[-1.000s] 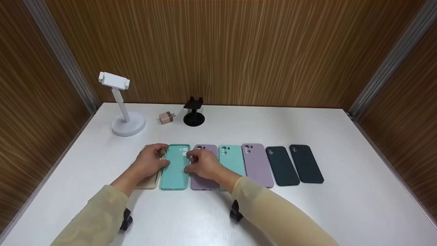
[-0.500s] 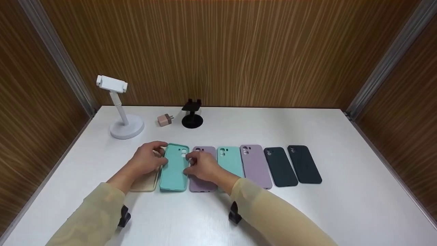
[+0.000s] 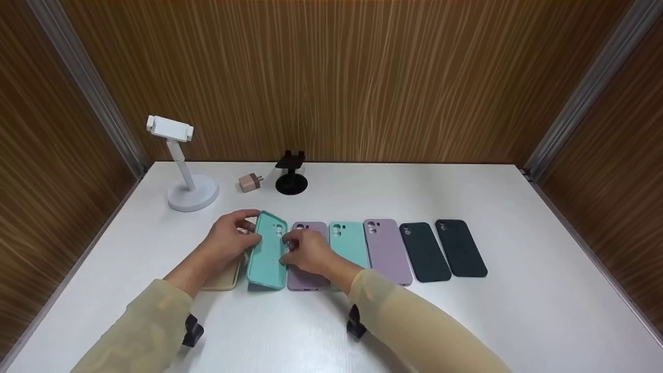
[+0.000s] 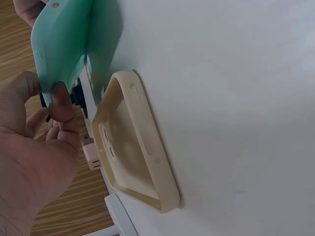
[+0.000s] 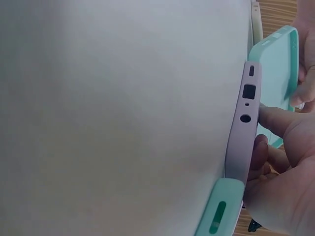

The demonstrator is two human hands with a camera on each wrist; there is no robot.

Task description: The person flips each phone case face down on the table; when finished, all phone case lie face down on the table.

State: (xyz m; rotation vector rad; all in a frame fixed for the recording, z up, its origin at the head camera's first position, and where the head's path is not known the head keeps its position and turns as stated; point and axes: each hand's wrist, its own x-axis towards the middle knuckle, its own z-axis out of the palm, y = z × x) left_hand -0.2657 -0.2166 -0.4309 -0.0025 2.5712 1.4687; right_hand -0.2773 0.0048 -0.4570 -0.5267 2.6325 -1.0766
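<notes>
A mint-green phone case [image 3: 268, 254] has its hollow inside facing up, its left side raised off the white table and its right edge low. My left hand [image 3: 225, 238] pinches its left edge between thumb and fingers, above a beige phone case [image 4: 129, 142] lying hollow side up. At the green case's right edge, my right hand [image 3: 311, 252] holds on with thumb and curled fingers, partly covering a purple phone case [image 5: 241, 132]. The right fingertips' exact grip is partly hidden in the right wrist view.
Rightward in the row lie a second mint case [image 3: 348, 239], another purple case [image 3: 389, 254] and two dark cases [image 3: 427, 254]. Behind stand a white phone stand [image 3: 191, 194], a pink charger plug [image 3: 249, 182] and a black stand [image 3: 291, 181]. Wood-grain panels enclose the table.
The mint-green case's left side has risen from flat on the table into a tilt, lifted by my left hand. My right hand has stayed at its right edge.
</notes>
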